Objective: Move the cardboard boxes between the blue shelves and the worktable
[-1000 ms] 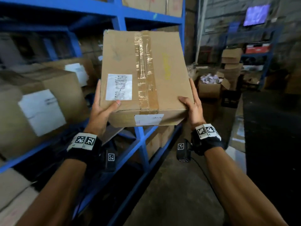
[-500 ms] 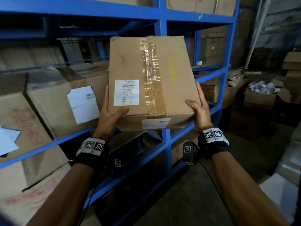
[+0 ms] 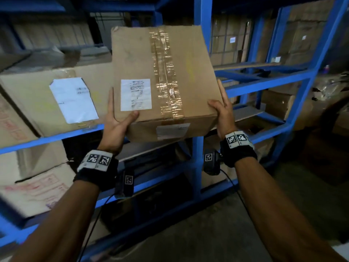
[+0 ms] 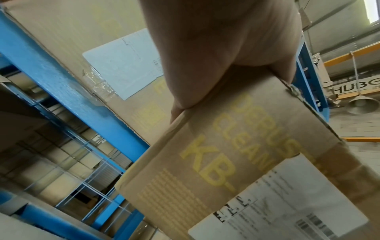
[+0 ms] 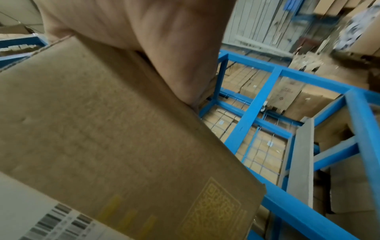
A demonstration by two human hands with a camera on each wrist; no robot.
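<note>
Clamping the taped cardboard box (image 3: 162, 76) from opposite sides, left hand (image 3: 117, 127) and right hand (image 3: 223, 114) wrap its near corners, thumbs on top, carrying it level before the blue shelves (image 3: 198, 44).

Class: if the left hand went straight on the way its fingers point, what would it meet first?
Probably the labelled box on the blue shelf beside the left hand; depth is unclear.

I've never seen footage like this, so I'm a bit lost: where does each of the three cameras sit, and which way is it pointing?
Head: worn on the head, looking forward and down at the cardboard box before the blue shelves; both forearms, left hand and right hand show.
Left wrist: under the left hand, looking along it up the box's printed side.
Right wrist: under the right hand, facing the box and shelf frame.
Shared: all three see the box and shelves.
</note>
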